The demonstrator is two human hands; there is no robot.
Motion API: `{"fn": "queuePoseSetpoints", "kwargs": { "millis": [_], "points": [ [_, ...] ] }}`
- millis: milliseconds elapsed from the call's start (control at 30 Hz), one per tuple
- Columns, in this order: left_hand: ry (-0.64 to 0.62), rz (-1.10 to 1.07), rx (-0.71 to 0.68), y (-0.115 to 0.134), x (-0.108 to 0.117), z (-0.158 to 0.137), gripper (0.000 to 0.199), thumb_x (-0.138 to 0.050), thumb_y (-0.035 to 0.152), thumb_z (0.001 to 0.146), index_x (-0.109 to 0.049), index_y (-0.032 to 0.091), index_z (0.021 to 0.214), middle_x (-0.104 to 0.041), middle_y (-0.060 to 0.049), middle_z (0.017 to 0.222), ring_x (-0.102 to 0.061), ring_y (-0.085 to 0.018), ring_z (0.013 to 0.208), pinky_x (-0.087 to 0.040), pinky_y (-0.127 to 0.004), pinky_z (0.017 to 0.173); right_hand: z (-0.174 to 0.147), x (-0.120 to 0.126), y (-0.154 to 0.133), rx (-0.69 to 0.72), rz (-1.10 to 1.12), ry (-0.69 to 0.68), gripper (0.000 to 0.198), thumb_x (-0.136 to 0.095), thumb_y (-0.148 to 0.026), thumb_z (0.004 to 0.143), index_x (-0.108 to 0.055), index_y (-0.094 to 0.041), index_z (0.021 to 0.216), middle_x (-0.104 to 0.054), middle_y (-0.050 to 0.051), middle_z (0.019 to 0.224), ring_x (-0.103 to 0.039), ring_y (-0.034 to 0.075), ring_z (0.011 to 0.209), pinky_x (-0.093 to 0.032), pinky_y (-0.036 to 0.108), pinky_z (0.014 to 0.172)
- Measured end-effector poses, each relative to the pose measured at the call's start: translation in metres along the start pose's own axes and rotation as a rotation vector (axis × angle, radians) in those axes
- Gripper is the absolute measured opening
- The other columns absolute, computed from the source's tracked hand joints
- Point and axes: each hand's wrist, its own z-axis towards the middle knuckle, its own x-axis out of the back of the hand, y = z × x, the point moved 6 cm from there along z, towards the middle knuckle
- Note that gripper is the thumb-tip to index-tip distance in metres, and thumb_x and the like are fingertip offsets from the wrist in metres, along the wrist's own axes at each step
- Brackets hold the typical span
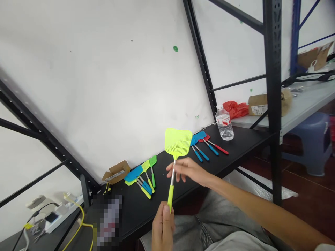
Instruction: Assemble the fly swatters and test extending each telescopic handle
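Observation:
A yellow-green fly swatter (179,142) stands upright in front of me, its perforated head at the top and a metal shaft below. My left hand (163,225) is closed around the lower end of its yellow-green grip. Beside the metal shaft, just under the head, is my right hand (190,170). Its fingers are loosely bent and apart, some of them behind the shaft; whether they touch it is unclear.
On the black tabletop (136,216) lie green, yellow and blue fly swatters (134,173) at left, and blue and red ones (200,135) at right. A water bottle (224,123), an open cardboard box (116,172) and a power strip (61,216) stand around. A black rack post (273,104) rises at right.

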Motion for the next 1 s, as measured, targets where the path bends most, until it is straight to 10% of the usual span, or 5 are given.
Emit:
{"fn": "queuePoseSetpoints", "kwargs": {
  "millis": [167,500,800,1000],
  "points": [
    [-0.029,-0.102,0.111,-0.020,-0.004,0.003,0.049,-0.044,0.068,0.083,-0.053,0.021,0.089,-0.021,0.009,0.053,-0.014,-0.008,0.045,-0.018,-0.022,0.042,-0.006,-0.035,0.042,-0.187,-0.048,-0.362,0.034,-0.062,-0.042,0.083,-0.064,-0.016,0.104,-0.070,0.008,0.095,-0.063,0.012,0.067,-0.046,0.020,0.053],
    [-0.176,0.080,0.134,-0.054,-0.009,0.004,0.051,-0.050,0.066,0.082,-0.054,0.021,0.106,-0.023,0.010,0.049,-0.017,-0.009,0.044,-0.015,-0.021,0.042,0.013,0.107,0.066,-0.291,-0.896,0.358,0.036,-0.051,-0.032,0.086,-0.064,-0.010,0.112,-0.073,0.007,0.072,-0.067,0.020,0.071,-0.045,0.028,0.065],
    [-0.163,0.141,0.036,-0.049,-0.010,-0.003,0.050,-0.052,0.064,0.081,-0.061,0.020,0.104,-0.026,0.008,0.052,-0.023,-0.010,0.046,-0.019,-0.022,0.044,0.004,0.128,0.063,-0.406,-1.311,0.400,0.063,-0.052,-0.044,0.085,-0.040,-0.020,0.143,-0.059,0.016,0.128,-0.056,0.035,0.114,-0.043,0.043,0.087],
    [-0.275,0.255,0.026,-0.052,-0.014,-0.003,0.054,-0.041,0.064,0.087,-0.057,0.017,0.109,-0.025,0.008,0.054,-0.024,-0.011,0.049,-0.019,-0.023,0.047,0.002,0.120,0.065,-0.322,-1.380,0.287,0.041,-0.048,-0.023,0.087,-0.056,-0.025,0.127,-0.059,0.007,0.128,-0.055,0.027,0.115,-0.045,0.038,0.087]
  ]
}}
